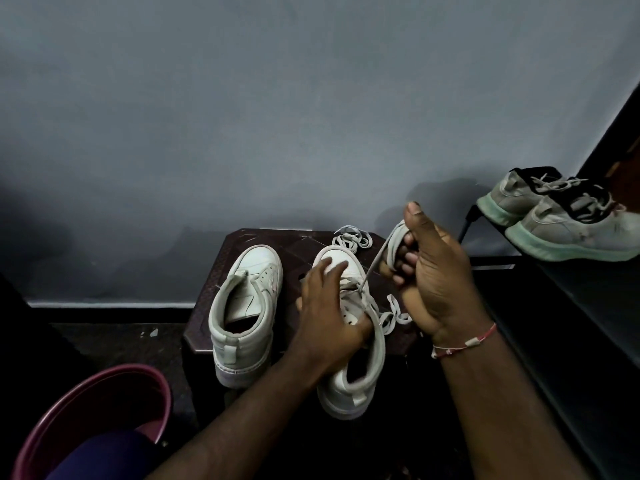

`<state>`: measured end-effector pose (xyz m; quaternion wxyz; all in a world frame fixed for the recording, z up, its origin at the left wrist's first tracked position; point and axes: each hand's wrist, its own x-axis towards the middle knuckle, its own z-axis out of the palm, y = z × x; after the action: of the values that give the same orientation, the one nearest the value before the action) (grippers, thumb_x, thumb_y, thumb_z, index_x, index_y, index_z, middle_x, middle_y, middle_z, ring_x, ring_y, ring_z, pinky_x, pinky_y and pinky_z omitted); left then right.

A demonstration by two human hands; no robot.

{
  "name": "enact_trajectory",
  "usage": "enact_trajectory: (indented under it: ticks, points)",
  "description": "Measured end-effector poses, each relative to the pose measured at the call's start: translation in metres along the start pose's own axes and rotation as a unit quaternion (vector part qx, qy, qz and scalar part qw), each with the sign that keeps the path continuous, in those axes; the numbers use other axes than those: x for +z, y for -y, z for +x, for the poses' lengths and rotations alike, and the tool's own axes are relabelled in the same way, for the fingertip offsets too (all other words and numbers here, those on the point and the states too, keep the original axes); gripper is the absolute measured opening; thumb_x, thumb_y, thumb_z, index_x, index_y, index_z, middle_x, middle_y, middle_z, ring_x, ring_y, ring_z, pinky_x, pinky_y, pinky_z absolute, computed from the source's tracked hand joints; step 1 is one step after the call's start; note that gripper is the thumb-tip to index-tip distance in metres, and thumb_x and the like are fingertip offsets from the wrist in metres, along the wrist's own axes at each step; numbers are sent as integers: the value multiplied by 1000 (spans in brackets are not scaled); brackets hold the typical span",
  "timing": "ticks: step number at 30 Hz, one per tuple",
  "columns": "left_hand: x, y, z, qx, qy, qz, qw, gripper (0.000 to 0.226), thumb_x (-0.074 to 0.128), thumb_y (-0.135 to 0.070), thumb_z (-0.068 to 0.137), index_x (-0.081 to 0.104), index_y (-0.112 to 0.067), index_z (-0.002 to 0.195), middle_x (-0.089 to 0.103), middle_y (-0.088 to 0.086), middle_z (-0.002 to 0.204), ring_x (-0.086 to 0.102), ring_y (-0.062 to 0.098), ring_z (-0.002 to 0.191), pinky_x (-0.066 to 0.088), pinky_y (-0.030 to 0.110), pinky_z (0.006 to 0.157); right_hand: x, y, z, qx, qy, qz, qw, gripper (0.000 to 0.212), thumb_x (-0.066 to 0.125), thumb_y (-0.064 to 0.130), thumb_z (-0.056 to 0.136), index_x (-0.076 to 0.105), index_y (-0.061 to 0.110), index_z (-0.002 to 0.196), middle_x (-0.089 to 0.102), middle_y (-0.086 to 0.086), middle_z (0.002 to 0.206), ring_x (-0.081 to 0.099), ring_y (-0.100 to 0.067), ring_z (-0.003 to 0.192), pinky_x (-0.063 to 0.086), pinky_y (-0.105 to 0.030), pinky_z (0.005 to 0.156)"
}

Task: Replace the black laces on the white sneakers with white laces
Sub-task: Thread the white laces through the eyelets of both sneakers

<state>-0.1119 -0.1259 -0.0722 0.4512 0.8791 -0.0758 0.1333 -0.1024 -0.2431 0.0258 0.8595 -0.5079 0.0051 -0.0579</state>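
White lace (373, 266) ran taut from eyelets of right sneaker (337, 256), up and right into right hand (436, 271), fingers curled round its loops. Left hand (325, 306), fingers splayed, pressed shoe onto stool (298, 247); toe far.

Left hand (329, 306) rests on one white sneaker (346, 388) while right hand (438, 271) grips a taut white lace (372, 269).
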Motion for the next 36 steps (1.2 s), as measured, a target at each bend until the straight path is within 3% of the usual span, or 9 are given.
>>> enact_trajectory:
  ticks: [3, 7, 10, 14, 18, 22, 28, 32, 36]
  points:
    - [-4, 3, 6, -38, 39, 0, 999, 103, 59, -52, 60, 21, -23, 152, 43, 1, 147, 40, 13, 135, 31, 40, 114, 3, -1, -1, -1, 11, -19, 1000, 43, 57, 34, 94, 41, 19, 57, 30, 4, 45, 26, -11, 40, 18, -23, 44]
    - [-7, 12, 20, -123, 75, -129, 981, 116, 67, -50, 50, 10, -38, 151, 52, -4, 140, 60, 14, 116, 49, 46, 99, 11, -8, -5, -9, 64, -92, 994, 45, 53, 31, 97, 42, 21, 55, 30, 5, 45, 26, -7, 37, 21, -17, 38]
    - [0, 18, 22, -133, 77, -161, 975, 107, 71, -46, 56, 15, -45, 146, 56, -10, 136, 63, 12, 112, 51, 47, 97, 18, -10, -10, -25, 106, -130, 985, 46, 52, 27, 98, 45, 21, 53, 33, 6, 46, 29, -4, 37, 27, -16, 37]
    - [3, 23, 22, -128, 66, -193, 971, 99, 77, -39, 63, 25, -33, 147, 56, -9, 136, 59, 8, 116, 47, 41, 103, 26, -2, -17, -38, 138, -85, 986, 41, 55, 32, 92, 44, 18, 55, 33, 8, 44, 30, -6, 37, 29, -18, 40]
    - [-10, 20, 20, -139, 84, -194, 968, 98, 71, -38, 64, 23, -26, 149, 48, -12, 137, 55, 2, 112, 43, 17, 95, 32, 2, -17, -24, 121, -20, 992, 39, 60, 41, 81, 44, 23, 50, 30, 5, 45, 26, -11, 39, 25, -19, 40]
    - [-3, 17, 18, -124, 77, -113, 983, 84, 72, -52, 61, 39, -34, 136, 58, -12, 130, 56, 9, 118, 44, 37, 104, 33, -1, -16, -30, 100, -41, 994, 46, 60, 36, 92, 43, 22, 52, 28, 4, 46, 24, -11, 39, 23, -20, 40]
    - [-9, 15, 17, -127, 86, -88, 984, 85, 64, -54, 63, 39, -27, 140, 54, -5, 137, 52, 13, 122, 40, 33, 107, 33, 5, -20, -38, 83, 2, 996, 42, 56, 33, 92, 39, 14, 58, 26, 1, 45, 24, -15, 43, 23, -24, 42]
    - [-6, 3, 17, -124, 98, -68, 985, 92, 59, -55, 57, 38, -26, 141, 56, -1, 136, 53, 16, 123, 41, 34, 107, 23, 1, -12, -56, 102, -156, 981, 43, 56, 38, 92, 47, 21, 54, 32, 2, 47, 27, -15, 45, 22, -25, 45]
    - [-12, 11, 16, -81, 114, -82, 987, 86, 69, -46, 50, 43, -36, 131, 59, -5, 122, 58, 18, 112, 49, 41, 97, 5, -1, -6, -85, 125, -350, 925, 44, 50, 41, 96, 56, 14, 62, 45, 1, 50, 36, -6, 41, 31, -18, 42]
